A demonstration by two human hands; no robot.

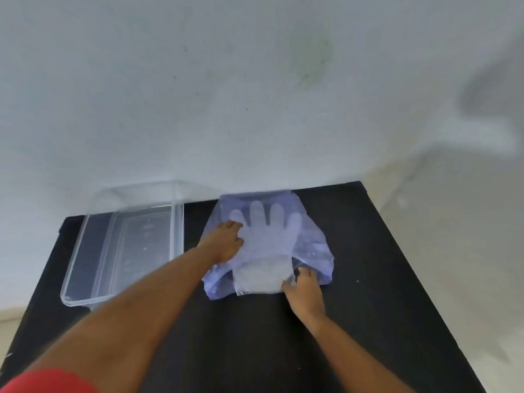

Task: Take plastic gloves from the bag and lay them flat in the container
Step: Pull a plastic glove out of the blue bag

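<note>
A pale blue see-through bag [312, 245] lies at the back of the black table, its mouth facing me. A stack of clear plastic gloves [268, 231] shows through it, fingers pointing at the wall, with the cuffs [262, 279] sticking out of the mouth. My left hand [225, 243] presses flat on the bag's left side, beside the gloves. My right hand [303, 287] pinches the cuffs' right corner at the bag's mouth. A clear rectangular container [85, 268] stands open to the left of the bag, with nothing visible inside.
The black table [255, 336] stands against a pale wall [226, 95]. The container's left edge reaches the table's left side. A light floor [453, 236] shows to the right of the table. My red sleeve [48, 381] is at the bottom left.
</note>
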